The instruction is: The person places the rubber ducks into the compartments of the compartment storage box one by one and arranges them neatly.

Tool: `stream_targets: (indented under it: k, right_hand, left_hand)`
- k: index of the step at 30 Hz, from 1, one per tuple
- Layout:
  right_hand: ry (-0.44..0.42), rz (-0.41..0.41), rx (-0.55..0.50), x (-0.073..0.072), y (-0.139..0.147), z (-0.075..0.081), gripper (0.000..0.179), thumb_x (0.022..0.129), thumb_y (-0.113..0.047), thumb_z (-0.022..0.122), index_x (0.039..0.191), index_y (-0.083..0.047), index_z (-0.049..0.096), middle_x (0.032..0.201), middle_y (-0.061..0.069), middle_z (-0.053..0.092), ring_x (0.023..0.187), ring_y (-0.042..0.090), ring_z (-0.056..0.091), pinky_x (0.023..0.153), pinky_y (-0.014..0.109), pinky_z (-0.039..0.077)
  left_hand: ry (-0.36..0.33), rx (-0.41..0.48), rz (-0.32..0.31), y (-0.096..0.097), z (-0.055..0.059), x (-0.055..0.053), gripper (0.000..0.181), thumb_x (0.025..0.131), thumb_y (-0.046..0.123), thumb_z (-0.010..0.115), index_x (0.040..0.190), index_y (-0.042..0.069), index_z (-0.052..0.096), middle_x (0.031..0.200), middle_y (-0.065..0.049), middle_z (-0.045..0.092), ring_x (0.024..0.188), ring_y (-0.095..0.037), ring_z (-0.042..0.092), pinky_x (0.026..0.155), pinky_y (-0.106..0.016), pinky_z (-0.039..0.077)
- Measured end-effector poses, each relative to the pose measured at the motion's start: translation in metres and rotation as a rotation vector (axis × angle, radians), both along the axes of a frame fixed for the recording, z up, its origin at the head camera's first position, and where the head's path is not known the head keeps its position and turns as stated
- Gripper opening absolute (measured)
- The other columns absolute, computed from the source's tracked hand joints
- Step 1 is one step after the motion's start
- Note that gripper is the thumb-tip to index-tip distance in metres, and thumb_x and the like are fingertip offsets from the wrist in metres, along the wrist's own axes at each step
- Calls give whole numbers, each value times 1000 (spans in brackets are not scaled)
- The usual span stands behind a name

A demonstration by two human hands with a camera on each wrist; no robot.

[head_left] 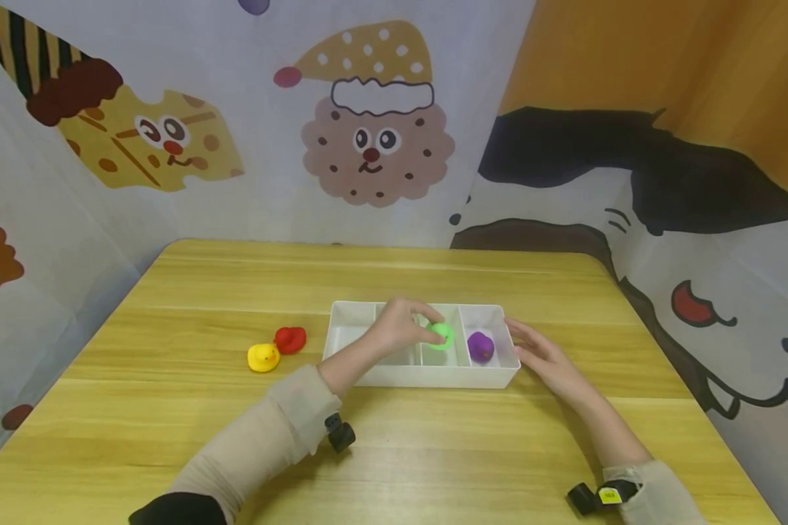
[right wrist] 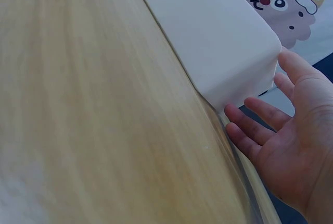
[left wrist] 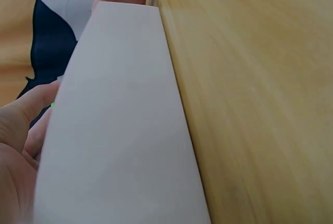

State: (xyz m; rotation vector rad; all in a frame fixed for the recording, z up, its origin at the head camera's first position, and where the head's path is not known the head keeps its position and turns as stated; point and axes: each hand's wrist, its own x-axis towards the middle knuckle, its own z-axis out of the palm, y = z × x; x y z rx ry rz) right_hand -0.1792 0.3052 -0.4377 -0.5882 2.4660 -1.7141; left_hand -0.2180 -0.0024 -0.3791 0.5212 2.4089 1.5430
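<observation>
A white divided box [head_left: 433,377] stands on the table. My left hand [head_left: 400,326] reaches over it from the left and pinches a green rubber duck [head_left: 441,334] between thumb and fingers, in the compartment beside the rightmost one. A purple rubber duck [head_left: 480,347] sits in that rightmost compartment. At the box's right end my right hand [head_left: 543,359] rests its fingertips against the end wall, the fingers loosely spread, as the right wrist view also shows. In the left wrist view the box wall hides most of the green duck.
Left of the box, a yellow rubber duck [head_left: 263,358] and a red rubber duck [head_left: 290,340] lie side by side on the wooden table [head_left: 420,452]. A cloth backdrop with cartoon prints [head_left: 381,160] hangs behind the table's far edge.
</observation>
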Motion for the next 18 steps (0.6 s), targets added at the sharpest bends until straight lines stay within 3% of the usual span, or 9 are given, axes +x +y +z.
stream_targets:
  k: [18]
  right_hand:
    - [-32,-13,1,3,0,1,51,101,-11,49,149,-6,32,144,25,38,125,44,42,92,22,41]
  left_hand:
    - [65,-108,-29,7,-16,-8,31,68,19,87,97,16,75,105,5,69,117,-22,54,103,-46,35]
